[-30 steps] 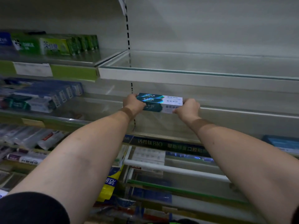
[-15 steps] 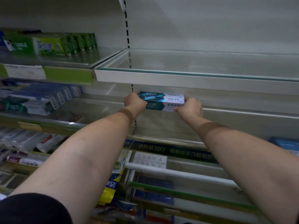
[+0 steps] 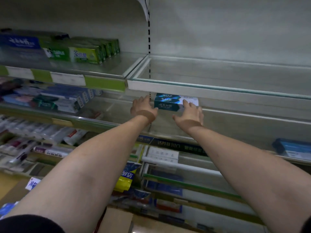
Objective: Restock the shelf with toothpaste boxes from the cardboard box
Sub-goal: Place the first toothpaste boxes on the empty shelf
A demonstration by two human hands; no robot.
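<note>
Two teal-and-white toothpaste boxes [image 3: 170,102], stacked one on the other, lie on the glass shelf [image 3: 244,125] near its left end, under the upper shelf's white front rail. My left hand [image 3: 143,107] is beside the stack's left end, fingers stretched forward, barely apart from it. My right hand [image 3: 190,112] is spread in front of the stack's right end, fingertips touching the box face. Neither hand grips the boxes. A corner of the cardboard box [image 3: 117,221] shows at the bottom.
The upper glass shelf [image 3: 218,90] on the right holds nothing. To the left, green toothpaste boxes [image 3: 87,52] and blue ones [image 3: 67,98] fill neighbouring shelves. Lower shelves carry tubes [image 3: 50,135], a blue box [image 3: 292,147] and packets.
Both hands gripped the ends of the stacked boxes before. Now the stack rests on the shelf, further in, and both hands have let go with fingers spread.
</note>
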